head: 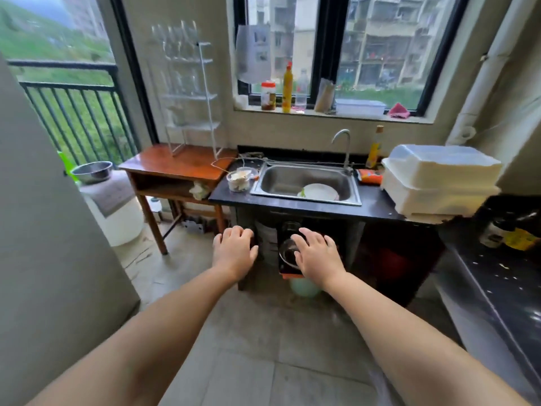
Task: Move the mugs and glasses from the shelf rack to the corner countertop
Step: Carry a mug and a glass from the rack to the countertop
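Note:
A white wire shelf rack (202,96) stands on a small wooden table (187,165) at the left of the sink. Clear glasses (175,39) line its top tier, and more blurred glassware (183,83) sits on the tiers below. Both my arms reach forward over the floor in front of the sink cabinet. My right hand (317,253) is curled around a clear glass (287,253) whose rim faces me. My left hand (235,249) is seen from the back with its fingers bent down; whatever is under them is hidden. The dark corner countertop (497,291) runs along the right.
A steel sink (306,183) with a white plate sits in the black counter, a small container (238,180) beside it. A white lidded dish box (439,183) stands on the right. Bottles line the window sill. A grey appliance side fills the left.

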The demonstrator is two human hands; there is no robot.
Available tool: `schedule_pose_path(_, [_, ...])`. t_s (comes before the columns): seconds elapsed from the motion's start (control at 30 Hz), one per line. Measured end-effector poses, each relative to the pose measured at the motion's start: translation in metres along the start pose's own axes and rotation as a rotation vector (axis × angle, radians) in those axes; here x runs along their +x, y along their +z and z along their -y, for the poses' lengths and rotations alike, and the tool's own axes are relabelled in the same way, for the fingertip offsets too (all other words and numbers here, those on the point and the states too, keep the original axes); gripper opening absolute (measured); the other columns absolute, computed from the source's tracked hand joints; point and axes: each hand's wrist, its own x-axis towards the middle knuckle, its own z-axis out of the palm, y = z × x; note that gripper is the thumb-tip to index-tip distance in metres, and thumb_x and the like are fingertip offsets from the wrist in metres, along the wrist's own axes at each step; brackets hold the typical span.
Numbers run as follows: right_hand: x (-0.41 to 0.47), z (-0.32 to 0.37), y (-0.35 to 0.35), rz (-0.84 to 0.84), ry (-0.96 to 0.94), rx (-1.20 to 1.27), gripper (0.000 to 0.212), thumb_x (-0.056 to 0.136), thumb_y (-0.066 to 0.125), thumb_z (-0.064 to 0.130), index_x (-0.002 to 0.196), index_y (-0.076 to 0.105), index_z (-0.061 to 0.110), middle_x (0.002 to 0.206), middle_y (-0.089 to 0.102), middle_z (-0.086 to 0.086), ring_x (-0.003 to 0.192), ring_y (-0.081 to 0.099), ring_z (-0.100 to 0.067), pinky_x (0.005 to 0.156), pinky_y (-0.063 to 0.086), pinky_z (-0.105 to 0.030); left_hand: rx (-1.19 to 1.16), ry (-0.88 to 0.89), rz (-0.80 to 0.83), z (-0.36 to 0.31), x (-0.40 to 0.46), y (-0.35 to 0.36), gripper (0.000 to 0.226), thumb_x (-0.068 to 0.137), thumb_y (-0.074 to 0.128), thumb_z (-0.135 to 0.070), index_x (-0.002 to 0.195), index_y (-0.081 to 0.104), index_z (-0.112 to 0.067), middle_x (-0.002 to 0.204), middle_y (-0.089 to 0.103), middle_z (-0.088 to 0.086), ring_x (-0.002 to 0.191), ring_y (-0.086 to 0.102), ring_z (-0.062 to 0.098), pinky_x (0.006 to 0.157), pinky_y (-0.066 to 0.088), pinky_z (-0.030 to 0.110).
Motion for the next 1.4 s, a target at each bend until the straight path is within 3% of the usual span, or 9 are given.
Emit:
schedule_pose_path(0.43, [0.199,0.177,0.021,0.044,-0.335,0.036,0.047,0.1,0.034,0.035,0.146,0.029,0.026,0.156,0.026,-0.004,0.145,0.024,-0.024,0.119,0.018,-0.048,-0.044,-0.314,-0.094,0.211,0.076,-0.046,0.034,0.093,0.046,-0.038,0.122,0.055,-0.021,0.127,0.053,0.005,0.122,0.047,0.025,0.104,0.035,0.041])
schedule_pose_path(0.9, [0.481,0.214,0.033,-0.001,-0.363,0.148,0.045,0.099,0.033,0.037,0.143,0.031,0.026,0.152,0.031,-0.003,0.14,0.031,-0.025,0.115,0.022,-0.049,-0.069,-0.459,-0.159,0.329,0.306,-0.063,0.031,0.092,0.047,-0.038,0.115,0.057,-0.02,0.124,0.054,0.006,0.12,0.046,0.027,0.098,0.037,0.04])
schedule_pose_path(1.2, [0.613,0.221,0.058,-0.025,-0.321,0.096,0.047,0.098,0.034,0.037,0.144,0.03,0.025,0.152,0.032,-0.003,0.138,0.035,-0.025,0.111,0.03,-0.045,-0.12,-0.372,-0.114,0.376,0.442,-0.042,0.036,0.094,0.044,-0.038,0.121,0.054,-0.016,0.126,0.052,0.008,0.118,0.046,0.027,0.091,0.043,0.04])
schedule_pose_path(1.4, [0.722,0.241,0.069,-0.07,-0.23,0.093,0.048,0.098,0.035,0.036,0.144,0.03,0.022,0.151,0.032,-0.005,0.137,0.035,-0.027,0.105,0.039,-0.045,-0.188,-0.241,-0.087,0.432,0.552,-0.031,0.036,0.095,0.045,-0.037,0.123,0.053,-0.016,0.126,0.052,0.008,0.119,0.046,0.027,0.097,0.045,0.041])
